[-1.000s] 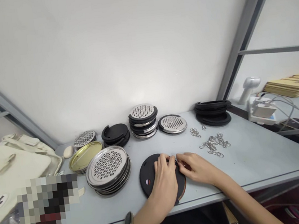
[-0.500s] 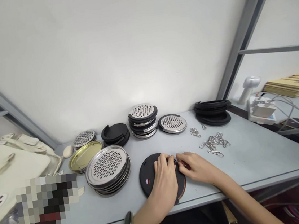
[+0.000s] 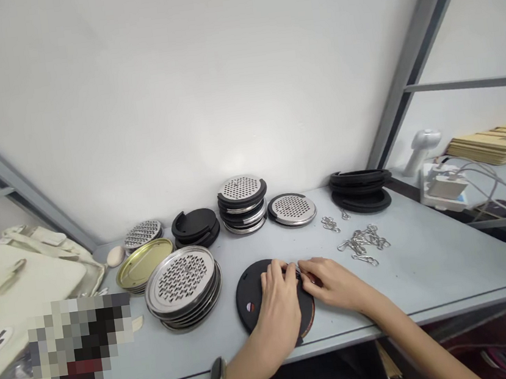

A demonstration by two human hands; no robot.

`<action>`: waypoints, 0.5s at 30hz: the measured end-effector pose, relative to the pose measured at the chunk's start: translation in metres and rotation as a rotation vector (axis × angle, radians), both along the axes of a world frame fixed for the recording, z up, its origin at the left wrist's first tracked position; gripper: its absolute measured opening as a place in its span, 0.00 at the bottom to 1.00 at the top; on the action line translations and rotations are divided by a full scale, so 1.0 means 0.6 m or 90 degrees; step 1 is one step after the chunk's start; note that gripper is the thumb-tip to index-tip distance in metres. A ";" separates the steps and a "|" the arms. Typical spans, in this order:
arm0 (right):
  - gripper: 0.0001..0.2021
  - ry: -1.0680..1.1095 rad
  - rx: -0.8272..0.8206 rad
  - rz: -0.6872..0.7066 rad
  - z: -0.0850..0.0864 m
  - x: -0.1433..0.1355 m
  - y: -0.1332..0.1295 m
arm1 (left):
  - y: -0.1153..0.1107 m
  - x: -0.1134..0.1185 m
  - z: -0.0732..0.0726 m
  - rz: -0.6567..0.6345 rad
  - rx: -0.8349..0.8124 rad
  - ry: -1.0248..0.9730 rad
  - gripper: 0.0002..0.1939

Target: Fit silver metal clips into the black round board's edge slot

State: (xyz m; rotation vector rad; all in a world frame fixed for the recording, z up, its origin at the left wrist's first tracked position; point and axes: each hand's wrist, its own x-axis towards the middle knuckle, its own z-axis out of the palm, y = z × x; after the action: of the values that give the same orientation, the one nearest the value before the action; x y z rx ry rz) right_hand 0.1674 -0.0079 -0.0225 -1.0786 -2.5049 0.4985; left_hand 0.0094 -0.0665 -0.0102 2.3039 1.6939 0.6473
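A black round disc [image 3: 253, 295] lies flat near the table's front edge, with a small oval sticker on its left part and a coppery strip at its lower right rim. My left hand [image 3: 279, 300] rests over it, fingers bent and pressing at its upper right edge. My right hand [image 3: 326, 282] meets those fingertips at the same edge, thumb and fingers pinched together. A thin silvery bit shows between the hands, mostly hidden, too small to make out. Several loose wire clips [image 3: 364, 241] lie to the right of my right hand.
Left of the disc is a stack of round metal graters [image 3: 185, 279], beside gold lids [image 3: 145, 264]. Along the wall stand black discs [image 3: 195, 226], a stack of rimmed graters [image 3: 243, 203], one grater [image 3: 292, 208] and black rings [image 3: 360, 191]. A cream bag [image 3: 27, 266] sits far left.
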 end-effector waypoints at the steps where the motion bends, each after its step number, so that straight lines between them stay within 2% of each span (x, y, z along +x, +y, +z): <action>1: 0.09 -0.001 0.000 0.000 0.000 0.000 0.000 | 0.000 0.000 0.001 -0.001 0.001 -0.001 0.18; 15: 0.09 0.006 -0.008 0.000 0.000 0.000 0.001 | -0.001 0.000 0.006 0.004 0.002 0.017 0.18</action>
State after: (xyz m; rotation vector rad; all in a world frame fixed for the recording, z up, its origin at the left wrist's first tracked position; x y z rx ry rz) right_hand 0.1673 -0.0073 -0.0228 -1.0779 -2.4972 0.5184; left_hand 0.0095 -0.0673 -0.0069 2.3207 1.7128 0.6237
